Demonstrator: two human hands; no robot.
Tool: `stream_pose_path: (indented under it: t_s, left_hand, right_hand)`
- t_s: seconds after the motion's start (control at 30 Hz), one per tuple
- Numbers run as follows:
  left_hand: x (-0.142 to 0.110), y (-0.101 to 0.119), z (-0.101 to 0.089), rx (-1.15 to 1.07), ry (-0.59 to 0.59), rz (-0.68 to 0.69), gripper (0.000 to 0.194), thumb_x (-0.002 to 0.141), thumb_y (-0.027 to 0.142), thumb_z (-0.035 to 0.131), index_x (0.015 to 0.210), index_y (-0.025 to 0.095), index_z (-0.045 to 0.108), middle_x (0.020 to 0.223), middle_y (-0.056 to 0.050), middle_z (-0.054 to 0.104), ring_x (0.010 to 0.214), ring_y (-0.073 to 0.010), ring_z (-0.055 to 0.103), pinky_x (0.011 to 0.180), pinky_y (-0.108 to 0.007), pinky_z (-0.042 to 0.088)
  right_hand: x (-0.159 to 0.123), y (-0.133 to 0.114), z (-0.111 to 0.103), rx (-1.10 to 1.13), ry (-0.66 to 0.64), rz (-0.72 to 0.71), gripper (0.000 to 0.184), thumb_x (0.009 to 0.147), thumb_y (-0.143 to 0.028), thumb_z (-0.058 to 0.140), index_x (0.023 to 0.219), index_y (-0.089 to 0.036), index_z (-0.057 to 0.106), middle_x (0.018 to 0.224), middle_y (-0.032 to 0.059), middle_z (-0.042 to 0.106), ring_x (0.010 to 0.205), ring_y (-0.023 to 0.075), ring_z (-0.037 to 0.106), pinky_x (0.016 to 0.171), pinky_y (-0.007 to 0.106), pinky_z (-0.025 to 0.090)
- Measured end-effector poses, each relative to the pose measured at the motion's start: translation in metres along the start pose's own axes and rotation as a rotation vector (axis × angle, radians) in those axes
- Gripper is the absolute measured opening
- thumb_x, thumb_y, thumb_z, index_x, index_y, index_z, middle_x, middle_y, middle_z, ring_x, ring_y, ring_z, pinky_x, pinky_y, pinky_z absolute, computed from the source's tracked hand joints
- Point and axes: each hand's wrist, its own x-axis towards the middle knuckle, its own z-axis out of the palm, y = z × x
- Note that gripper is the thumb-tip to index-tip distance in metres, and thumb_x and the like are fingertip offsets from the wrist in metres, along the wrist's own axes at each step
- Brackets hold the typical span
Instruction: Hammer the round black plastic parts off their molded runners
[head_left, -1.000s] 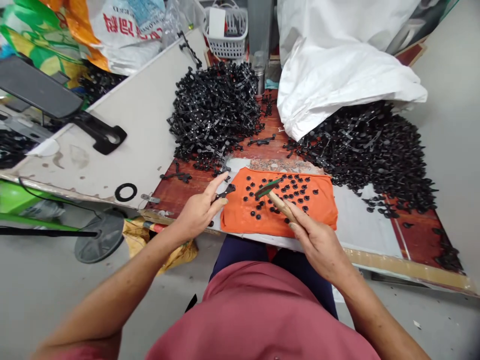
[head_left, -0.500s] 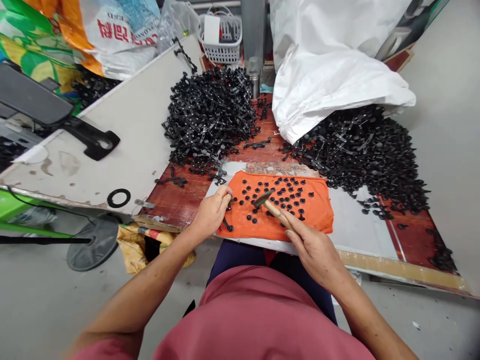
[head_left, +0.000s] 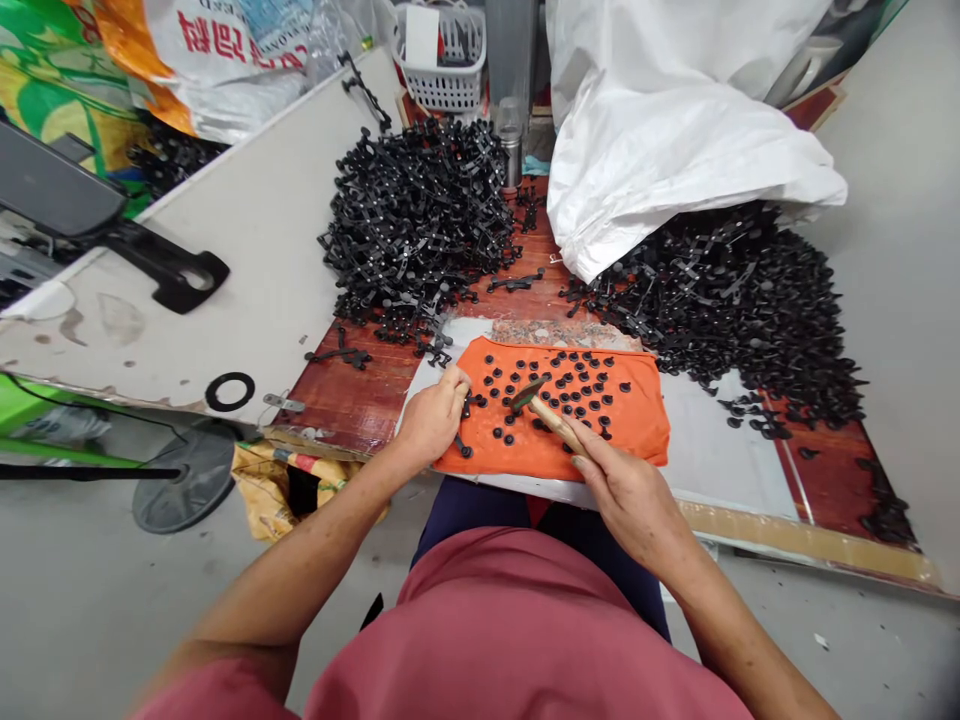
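Note:
My right hand (head_left: 630,500) is wrapped round the wooden handle of a hammer (head_left: 555,424), its dark head low over the middle of an orange cloth-covered pad (head_left: 637,420). Several small round black plastic pieces (head_left: 587,391) are scattered across the cloth. At the pad's left edge, my left hand (head_left: 433,418) is closed, thumb and fingers pinched on a black plastic strip (head_left: 463,445) with a knobbed end. The rest of that strip is hidden by the fingers. Whether the hammer head touches a piece, I cannot tell.
A tangled heap of black plastic strips (head_left: 420,230) rises behind the pad. On the right, another black heap (head_left: 757,300) spills from under a white sack (head_left: 697,150). Behind stand a white basket (head_left: 442,85) and a clear-and-metal cylinder (head_left: 511,150). A black ring (head_left: 230,391) lies on the left board.
The view has shifted slightly. My left hand and the black strip's lower end sit a touch farther right over the pad. The hammer stays in nearly the same spot.

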Motion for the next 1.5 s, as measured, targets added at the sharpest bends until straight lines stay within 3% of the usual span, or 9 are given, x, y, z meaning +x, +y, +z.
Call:
stream_pose_path:
  t_s: [0.23,0.37,0.5,0.67,0.8,0.93,1.17,1.33,1.5]
  left_hand:
    - [-0.001,0.009,-0.001,0.154,-0.044,-0.055,0.028,0.107,0.032,0.027,0.119,0.023,0.051,0.096,-0.008,0.076,0.089,-0.025,0.074,0.076,-0.031,0.046]
    - [0.0,0.017,-0.006,0.269,-0.066,-0.081,0.032,0.108,0.036,0.025,0.121,0.023,0.05,0.091,-0.008,0.077,0.086,-0.027,0.075,0.073,-0.032,0.047]
    - [0.002,0.018,-0.008,0.297,-0.078,-0.08,0.032,0.107,0.037,0.024,0.12,0.022,0.05,0.087,-0.009,0.076,0.087,-0.0285,0.075,0.071,-0.033,0.048]
    - [0.004,0.016,-0.009,0.267,-0.098,-0.078,0.032,0.107,0.035,0.024,0.119,0.021,0.05,0.091,-0.01,0.076,0.089,-0.0286,0.074,0.071,-0.033,0.048]
    - [0.004,0.013,-0.008,0.241,-0.098,-0.074,0.03,0.107,0.034,0.026,0.122,0.021,0.049,0.091,-0.01,0.076,0.09,-0.0284,0.074,0.073,-0.033,0.048]
    - [0.004,0.012,-0.006,0.222,-0.094,-0.072,0.03,0.107,0.032,0.026,0.119,0.021,0.049,0.09,-0.01,0.076,0.089,-0.0283,0.074,0.073,-0.033,0.048]
    - [0.005,0.013,-0.011,0.137,-0.051,-0.069,0.029,0.106,0.033,0.028,0.116,0.021,0.053,0.096,-0.01,0.077,0.095,-0.0276,0.073,0.076,-0.033,0.048]
    - [0.004,0.012,-0.02,0.027,0.006,-0.052,0.028,0.105,0.03,0.03,0.112,0.021,0.056,0.107,-0.009,0.076,0.1,-0.0256,0.072,0.081,-0.032,0.048]
    - [0.002,0.015,-0.016,0.07,-0.039,-0.054,0.026,0.105,0.029,0.031,0.115,0.022,0.054,0.102,-0.009,0.077,0.099,-0.0253,0.073,0.08,-0.031,0.048]
  right_hand:
    - [0.005,-0.006,-0.004,-0.092,-0.028,-0.026,0.055,0.106,-0.022,0.04,0.16,-0.031,0.04,0.136,0.007,0.071,0.113,0.0229,0.073,0.1,0.04,0.057]
    - [0.012,-0.016,-0.009,-0.183,0.031,-0.096,0.053,0.105,-0.023,0.042,0.159,-0.027,0.042,0.116,0.0081,0.078,0.093,0.0222,0.076,0.084,0.036,0.061]
    - [0.026,-0.028,-0.005,-0.266,0.08,-0.178,0.054,0.107,-0.023,0.038,0.161,-0.027,0.038,0.113,0.0084,0.077,0.088,0.0193,0.074,0.079,0.03,0.059]
    - [0.039,-0.037,0.004,-0.534,-0.06,-0.088,0.059,0.105,-0.024,0.044,0.163,-0.031,0.034,0.09,0.0055,0.075,0.07,0.0212,0.071,0.064,0.03,0.057]
    - [0.036,-0.042,0.005,-0.545,-0.019,-0.113,0.062,0.104,-0.018,0.04,0.165,-0.028,0.03,0.104,0.009,0.075,0.078,0.0213,0.072,0.068,0.03,0.058]
    - [0.036,-0.046,0.007,-0.627,-0.092,-0.107,0.065,0.099,-0.015,0.046,0.162,-0.027,0.036,0.094,0.0082,0.076,0.068,0.0225,0.071,0.06,0.031,0.057]
    - [0.037,-0.044,-0.019,-0.283,0.109,-0.147,0.057,0.106,-0.022,0.039,0.162,-0.027,0.035,0.108,0.0074,0.078,0.086,0.0196,0.075,0.079,0.031,0.061]
    - [0.027,-0.032,-0.023,-0.216,0.074,-0.1,0.06,0.104,-0.021,0.041,0.163,-0.028,0.034,0.108,0.0062,0.08,0.088,0.0217,0.076,0.084,0.034,0.062]
    - [0.018,-0.02,-0.018,-0.169,0.078,-0.056,0.06,0.104,-0.021,0.041,0.163,-0.032,0.034,0.119,0.0044,0.078,0.093,0.0214,0.077,0.086,0.034,0.062]
